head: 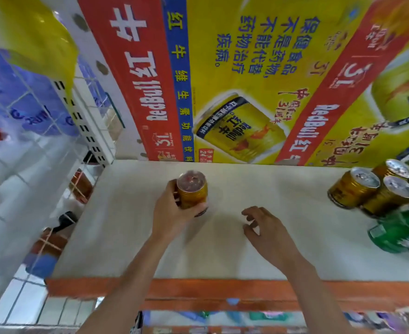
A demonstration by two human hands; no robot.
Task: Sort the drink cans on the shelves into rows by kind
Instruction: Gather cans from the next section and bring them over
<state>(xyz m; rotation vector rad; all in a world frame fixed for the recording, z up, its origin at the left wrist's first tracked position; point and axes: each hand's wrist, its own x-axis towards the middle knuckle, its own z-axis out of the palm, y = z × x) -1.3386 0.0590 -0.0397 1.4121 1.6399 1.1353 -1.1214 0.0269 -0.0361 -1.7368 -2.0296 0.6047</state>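
Observation:
My left hand (172, 210) grips a gold drink can (191, 192) near the middle of the pale shelf (126, 225), with the can upright and its base at the shelf surface. To its right my right hand (268, 227) hovers just over the shelf with loosely curled fingers and holds nothing. A cluster of gold cans (354, 188) stands at the shelf's right end, and green cans (398, 231) stand in front of them, partly cut off by the frame edge.
A large yellow and red drink carton (246, 75) forms the back wall behind the shelf. The shelf's orange front edge (198, 289) runs below my arms. A white perforated upright (85, 126) and wire rack stand at the left.

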